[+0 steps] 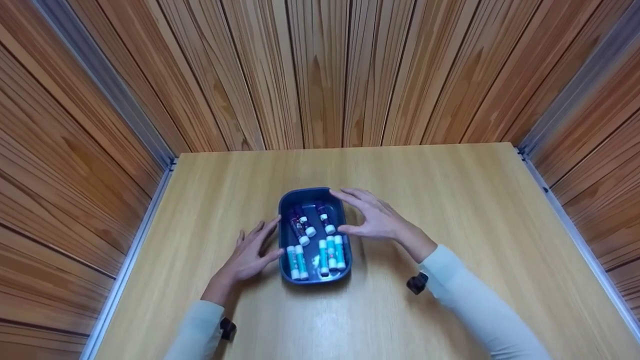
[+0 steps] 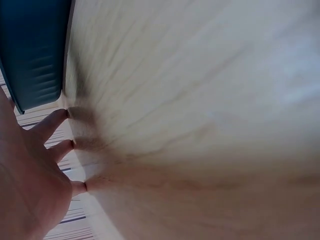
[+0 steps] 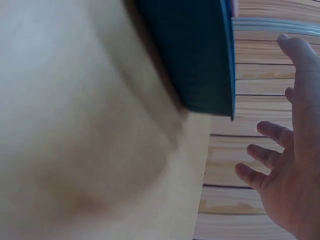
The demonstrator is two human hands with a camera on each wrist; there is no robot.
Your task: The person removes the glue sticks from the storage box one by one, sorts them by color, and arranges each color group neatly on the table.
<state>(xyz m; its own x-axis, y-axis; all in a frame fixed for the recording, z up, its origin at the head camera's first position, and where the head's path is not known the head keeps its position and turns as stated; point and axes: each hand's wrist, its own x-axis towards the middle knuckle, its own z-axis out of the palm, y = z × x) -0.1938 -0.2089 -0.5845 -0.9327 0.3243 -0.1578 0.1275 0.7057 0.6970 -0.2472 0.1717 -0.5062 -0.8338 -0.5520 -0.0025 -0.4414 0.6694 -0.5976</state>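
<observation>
A dark blue rounded bin [image 1: 314,281] stands on the wooden table. Several teal tubes [image 1: 331,252] with white caps, much like glue sticks, lie in its near half. Three dark purple tubes [image 1: 298,230] with white ends lie in the far half. My left hand [image 1: 250,257] is at the bin's left side, fingers spread, index finger and thumb at the rim. Along the right side, my right hand [image 1: 372,215] has its fingers extended and thumb near the rim; contact is unclear. In the wrist views, neither the left hand [image 2: 30,170] nor the right hand [image 3: 290,165] grips anything.
The light wooden tabletop [image 1: 225,200] extends around the bin. Wood-plank walls [image 1: 320,75] enclose the back and both sides, with grey metal strips [image 1: 575,240] along the table's sides. A small black device [image 1: 417,283] sits at the right wrist, another [image 1: 227,329] at the left.
</observation>
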